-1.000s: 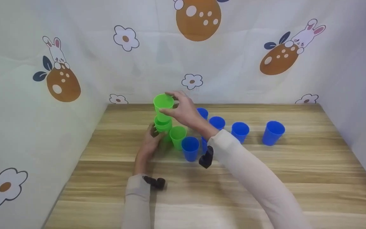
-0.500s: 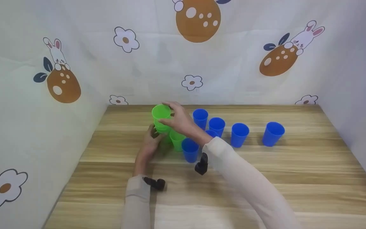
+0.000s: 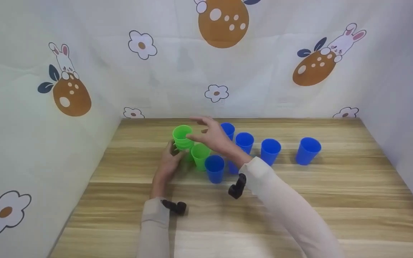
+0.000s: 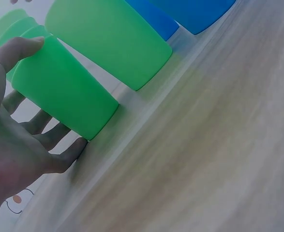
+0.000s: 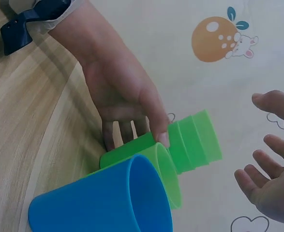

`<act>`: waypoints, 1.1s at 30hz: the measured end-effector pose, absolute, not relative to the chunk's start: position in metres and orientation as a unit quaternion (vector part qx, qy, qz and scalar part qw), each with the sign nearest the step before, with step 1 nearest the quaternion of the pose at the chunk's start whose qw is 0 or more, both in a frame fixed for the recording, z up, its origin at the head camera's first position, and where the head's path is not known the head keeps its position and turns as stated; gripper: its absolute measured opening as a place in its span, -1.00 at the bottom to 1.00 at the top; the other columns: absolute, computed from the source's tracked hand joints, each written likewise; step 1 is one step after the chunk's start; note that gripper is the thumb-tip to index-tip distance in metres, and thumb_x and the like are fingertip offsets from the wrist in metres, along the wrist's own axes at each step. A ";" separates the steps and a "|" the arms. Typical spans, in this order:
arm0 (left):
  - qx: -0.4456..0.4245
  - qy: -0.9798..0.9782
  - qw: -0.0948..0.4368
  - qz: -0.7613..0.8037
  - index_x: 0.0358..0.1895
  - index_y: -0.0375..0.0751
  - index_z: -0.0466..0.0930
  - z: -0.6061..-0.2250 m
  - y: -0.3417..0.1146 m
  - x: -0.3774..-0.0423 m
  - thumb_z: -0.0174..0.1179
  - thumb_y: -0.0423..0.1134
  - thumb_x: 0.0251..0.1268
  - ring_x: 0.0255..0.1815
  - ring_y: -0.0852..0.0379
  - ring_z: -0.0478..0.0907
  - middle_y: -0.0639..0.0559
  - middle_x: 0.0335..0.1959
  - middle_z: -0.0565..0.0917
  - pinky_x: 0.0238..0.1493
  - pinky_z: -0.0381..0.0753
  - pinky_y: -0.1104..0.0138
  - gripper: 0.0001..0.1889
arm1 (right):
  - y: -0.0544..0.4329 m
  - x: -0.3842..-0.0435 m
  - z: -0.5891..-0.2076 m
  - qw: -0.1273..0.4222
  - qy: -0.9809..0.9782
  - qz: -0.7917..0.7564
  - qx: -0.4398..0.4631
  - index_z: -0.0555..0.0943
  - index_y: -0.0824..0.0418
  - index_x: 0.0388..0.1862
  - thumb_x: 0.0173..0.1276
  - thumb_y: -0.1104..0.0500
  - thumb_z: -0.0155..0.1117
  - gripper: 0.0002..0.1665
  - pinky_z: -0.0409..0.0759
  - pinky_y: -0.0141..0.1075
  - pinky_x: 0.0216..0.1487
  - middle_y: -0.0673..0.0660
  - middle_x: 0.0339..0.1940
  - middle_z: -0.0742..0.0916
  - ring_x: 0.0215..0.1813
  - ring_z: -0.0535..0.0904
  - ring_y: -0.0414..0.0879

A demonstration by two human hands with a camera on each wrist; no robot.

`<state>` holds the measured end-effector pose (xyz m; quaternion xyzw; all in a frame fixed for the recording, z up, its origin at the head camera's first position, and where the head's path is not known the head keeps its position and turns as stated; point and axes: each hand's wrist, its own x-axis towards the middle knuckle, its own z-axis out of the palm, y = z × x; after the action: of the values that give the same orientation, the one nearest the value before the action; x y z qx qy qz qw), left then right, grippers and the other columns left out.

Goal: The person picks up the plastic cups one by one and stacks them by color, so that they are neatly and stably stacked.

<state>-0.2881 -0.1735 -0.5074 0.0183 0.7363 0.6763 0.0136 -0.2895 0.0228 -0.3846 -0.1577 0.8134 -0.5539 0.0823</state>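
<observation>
Several nested green cups [image 3: 183, 138] stand upright as a stack on the wooden table. My left hand [image 3: 169, 161] holds the stack's lowest cup low down; in the left wrist view the thumb lies along one side and the fingers curl round the other. Just right of the stack's top, my right hand [image 3: 213, 136] hovers with fingers spread and nothing in them. A gap shows between it and the stack in the right wrist view. One single green cup [image 3: 200, 157] stands beside the stack, with a blue cup [image 3: 215, 171] in front of it.
More blue cups [image 3: 271, 150] stand upright to the right, some partly hidden behind my right forearm. One blue cup [image 3: 307, 152] is set apart farther right. A patterned cloth [image 3: 177, 71] hangs behind the table [image 3: 299, 208] and along its sides.
The right hand lowered a green cup into the stack, let go of it and drew back to the right. The left hand stayed at the stack.
</observation>
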 end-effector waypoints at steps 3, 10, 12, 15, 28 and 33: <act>0.016 0.738 0.013 0.675 0.55 -0.17 0.08 -0.507 -0.173 -0.289 0.21 -0.28 0.35 0.54 -0.28 0.24 -0.31 0.52 0.28 0.58 0.21 -0.04 -0.25 | 0.030 -0.289 -0.384 0.073 0.808 -0.559 -0.171 0.47 0.01 0.41 0.29 0.01 0.46 -0.29 0.51 -0.11 0.42 0.09 0.46 0.50 0.48 0.39 0.04; 0.018 0.741 0.007 0.672 0.57 -0.19 0.06 -0.506 -0.173 -0.288 0.23 -0.29 0.34 0.53 -0.29 0.24 -0.33 0.51 0.28 0.57 0.23 -0.04 -0.22 | 0.043 -0.286 -0.388 0.053 0.799 -0.574 -0.172 0.49 0.06 0.38 0.29 0.08 0.45 -0.33 0.49 -0.10 0.43 0.08 0.42 0.55 0.48 0.40 0.02; 0.021 0.744 0.004 0.668 0.56 -0.20 0.06 -0.507 -0.173 -0.289 0.24 -0.26 0.34 0.53 -0.29 0.25 -0.33 0.51 0.29 0.57 0.23 -0.04 -0.21 | 0.045 -0.284 -0.393 0.051 0.802 -0.571 -0.168 0.49 0.08 0.38 0.28 0.09 0.46 -0.32 0.49 -0.07 0.43 0.11 0.42 0.54 0.48 0.40 0.05; 0.024 0.746 0.002 0.666 0.56 -0.23 0.06 -0.508 -0.174 -0.289 0.24 -0.25 0.35 0.53 -0.30 0.25 -0.34 0.50 0.29 0.57 0.23 -0.04 -0.22 | 0.046 -0.281 -0.401 0.050 0.812 -0.559 -0.159 0.47 0.12 0.39 0.24 0.08 0.49 -0.26 0.50 -0.06 0.41 0.14 0.42 0.54 0.46 0.40 0.06; 0.021 0.733 0.004 0.680 0.56 -0.21 0.06 -0.509 -0.173 -0.289 0.23 -0.28 0.35 0.54 -0.26 0.24 -0.32 0.50 0.29 0.59 0.20 -0.02 -0.23 | 0.041 -0.276 -0.422 0.087 0.840 -0.517 -0.143 0.36 0.15 0.47 0.16 0.03 0.55 -0.07 0.44 0.07 0.46 0.22 0.46 0.48 0.49 0.36 0.23; 0.021 0.732 0.003 0.681 0.55 -0.21 0.08 -0.509 -0.173 -0.289 0.24 -0.28 0.35 0.54 -0.26 0.25 -0.32 0.50 0.30 0.59 0.21 -0.01 -0.24 | 0.038 -0.276 -0.426 0.084 0.861 -0.479 -0.150 0.32 0.21 0.50 0.13 0.01 0.58 0.01 0.41 0.06 0.48 0.21 0.46 0.48 0.50 0.36 0.20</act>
<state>-0.2888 -0.1726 -0.5088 0.0205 0.7324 0.6806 0.0032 -0.2761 0.0383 -0.4263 -0.1500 0.8609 -0.4789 0.0837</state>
